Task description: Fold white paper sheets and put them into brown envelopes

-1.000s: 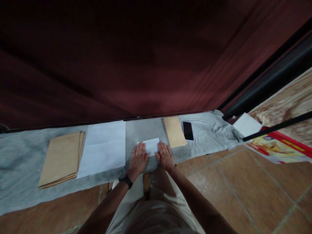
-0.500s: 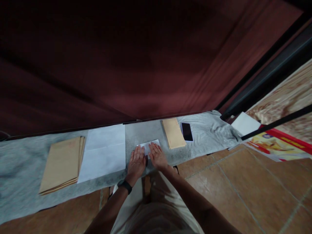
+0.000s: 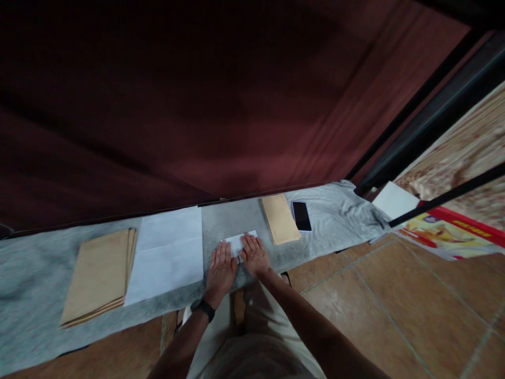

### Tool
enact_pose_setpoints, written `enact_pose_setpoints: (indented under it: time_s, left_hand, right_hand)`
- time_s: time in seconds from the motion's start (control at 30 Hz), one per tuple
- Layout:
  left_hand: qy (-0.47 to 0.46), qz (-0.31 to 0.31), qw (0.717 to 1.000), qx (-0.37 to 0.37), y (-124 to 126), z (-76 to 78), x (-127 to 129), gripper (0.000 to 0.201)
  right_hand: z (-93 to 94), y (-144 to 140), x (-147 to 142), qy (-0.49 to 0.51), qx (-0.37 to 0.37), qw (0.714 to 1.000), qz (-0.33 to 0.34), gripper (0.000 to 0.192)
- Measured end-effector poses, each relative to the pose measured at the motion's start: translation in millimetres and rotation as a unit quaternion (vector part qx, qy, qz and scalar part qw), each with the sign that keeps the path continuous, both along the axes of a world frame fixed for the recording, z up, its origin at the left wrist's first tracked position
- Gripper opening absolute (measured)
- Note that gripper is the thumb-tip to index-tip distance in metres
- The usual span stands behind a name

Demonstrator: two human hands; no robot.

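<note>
A small folded white paper (image 3: 235, 245) lies on the grey cloth, partly covered by both hands. My left hand (image 3: 221, 267) rests flat on its left side, fingers stretched out, a dark watch on the wrist. On the right side of the paper my right hand (image 3: 254, 255) presses down, also flat with fingers extended. Left of the hands is a stack of large white sheets (image 3: 169, 252) with a crease across the top one. To the right of the hands lies a stack of small brown envelopes (image 3: 281, 218).
Large brown envelopes (image 3: 98, 273) are stacked at the far left. A phone (image 3: 302, 216) lies beside the small envelopes. The grey cloth (image 3: 335, 210) covers a narrow surface against a dark red panel (image 3: 236, 105). A colourful printed box (image 3: 445, 231) stands at the right above the tiled floor.
Both hands stay flat on the folded paper, with only a slight shift. The view has tilted a little; the things on the cloth keep their places.
</note>
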State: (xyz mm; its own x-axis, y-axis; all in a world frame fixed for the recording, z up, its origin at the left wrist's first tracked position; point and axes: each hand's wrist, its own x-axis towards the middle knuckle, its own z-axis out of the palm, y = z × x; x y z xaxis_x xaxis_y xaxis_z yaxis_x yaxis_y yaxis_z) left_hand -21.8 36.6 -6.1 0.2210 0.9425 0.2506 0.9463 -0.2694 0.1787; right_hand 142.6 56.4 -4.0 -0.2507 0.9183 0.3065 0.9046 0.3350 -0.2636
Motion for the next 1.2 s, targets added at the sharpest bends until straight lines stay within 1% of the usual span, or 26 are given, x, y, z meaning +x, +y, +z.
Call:
enact_pose_setpoints:
  time_s: [0.2,0.5,0.8,0.9,1.0,1.1,1.2]
  left_hand:
    - [-0.025,0.007,1.0,0.012,-2,-1.8,-1,0.064]
    - [-0.039,0.025,0.999,0.02,-8,1.2,-4,0.063]
    - [-0.048,0.022,0.998,0.017,-12,4.8,-12,0.061]
    - [-0.046,0.026,0.998,0.02,-14,7.8,-13,0.059]
    - [-0.046,0.023,0.998,0.03,-17,13.3,-7,0.06]
    - [-0.04,-0.026,0.999,0.026,-23,16.6,7,0.059]
    - [-0.021,-0.073,0.997,0.006,-31,13.9,22,0.058]
  right_hand:
    - [-6.8,-2,13,0.002,0.042,0.999,-0.029,0.055]
    - [-5.4,-8,28,-0.011,0.05,0.997,-0.05,0.056]
    - [-6.7,-15,34,-0.001,0.058,0.996,-0.063,0.055]
    - [-6.2,-17,36,0.006,0.053,0.996,-0.067,0.054]
    - [-1.6,-18,35,0.017,0.045,0.996,-0.071,0.054]
    - [6.8,-21,32,0.025,0.023,0.999,-0.041,0.053]
    - [13.8,-28,24,0.027,-0.004,0.999,0.032,0.051]
